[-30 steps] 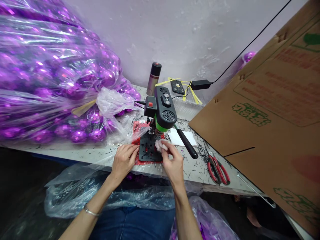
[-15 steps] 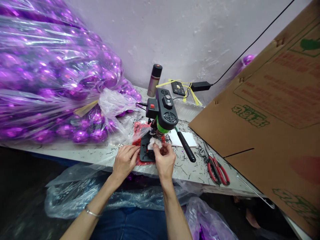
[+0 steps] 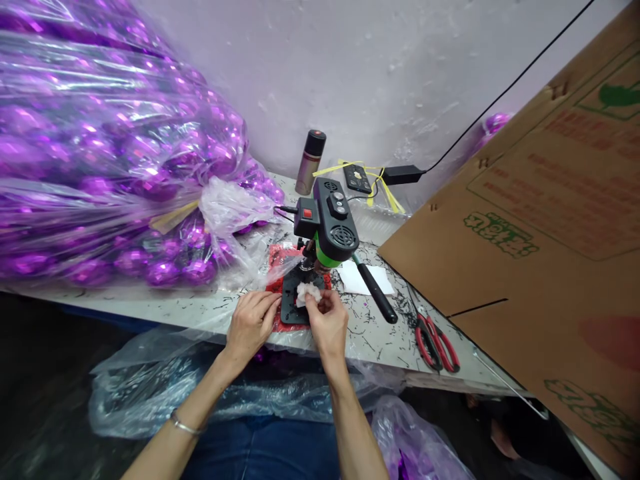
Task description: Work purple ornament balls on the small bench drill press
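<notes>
A small black and green bench drill press point(image 3: 336, 220) stands on the table, its lever with a black grip point(image 3: 377, 293) slanting down to the right. Between the thumb and fingers of my right hand point(image 3: 327, 323) is a crumpled white tissue point(image 3: 308, 293), pressed on the machine's black base plate point(image 3: 291, 310) below the head. My left hand point(image 3: 253, 320) is curled, fingers together, with its tips at the plate's left edge; what lies under them is hidden. Red plastic sheet point(image 3: 277, 267) shows beneath the base.
Clear bags of shiny purple balls point(image 3: 125, 167) fill the left. A cardboard box point(image 3: 525, 220) leans at right, beside red-handled scissors point(image 3: 437, 343). Behind the machine stand a spray can point(image 3: 310, 163) and a power adapter point(image 3: 403, 175). White paper point(image 3: 357, 280) and black shavings lie on the table point(image 3: 370, 337).
My right hand has moved the tissue slightly down and left over the base plate. My left hand has stayed in place at the edge. The lever sits nearly the same.
</notes>
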Motion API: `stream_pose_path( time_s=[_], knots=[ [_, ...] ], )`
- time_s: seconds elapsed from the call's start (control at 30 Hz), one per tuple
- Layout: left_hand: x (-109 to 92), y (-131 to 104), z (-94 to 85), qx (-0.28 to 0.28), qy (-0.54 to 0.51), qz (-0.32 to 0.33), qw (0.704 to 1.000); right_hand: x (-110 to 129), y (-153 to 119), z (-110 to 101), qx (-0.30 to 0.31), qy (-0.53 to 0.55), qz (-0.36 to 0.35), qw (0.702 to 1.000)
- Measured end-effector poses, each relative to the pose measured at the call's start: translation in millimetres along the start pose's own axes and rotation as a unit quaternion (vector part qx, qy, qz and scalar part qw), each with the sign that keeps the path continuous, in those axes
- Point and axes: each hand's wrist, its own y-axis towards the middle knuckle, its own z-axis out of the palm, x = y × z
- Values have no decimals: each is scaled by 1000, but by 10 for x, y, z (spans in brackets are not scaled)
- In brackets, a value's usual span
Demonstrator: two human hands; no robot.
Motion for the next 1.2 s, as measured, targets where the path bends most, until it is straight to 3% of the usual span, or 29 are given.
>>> stream_pose_path(
  time_s=[0.27, 0.47, 0.57, 0.77, 0.93, 1.07, 1.2],
  knots=[
    [-2, -1, 3, 3, 3, -1, 1000, 187, 23, -70, -20, -4, -18, 1000],
    [-5, 5, -8, 2, 0, 0, 1000, 14, 36, -57, 24, -26, -9, 999],
    [-6, 3, -6, 3, -6, -2, 1000, 1, 10, -124, 13, -31, -13, 999],
    [-10, 6, 2, 0, -13, -4, 1000, 143, 93, -131, -32, -53, -72, 995],
    [-14, 14, -26, -10, -29, -11, 999, -13, 63, -112, 7, -138, -119, 983],
    [-99, 120, -40, -29, -78, -45, 996, -95, -14, -235, -8, -136, -104, 985],
    [-269, 376, 44, -41, -160, -85, 983, -63, -80, -337, -30, -107, -98, 989]
  ],
)
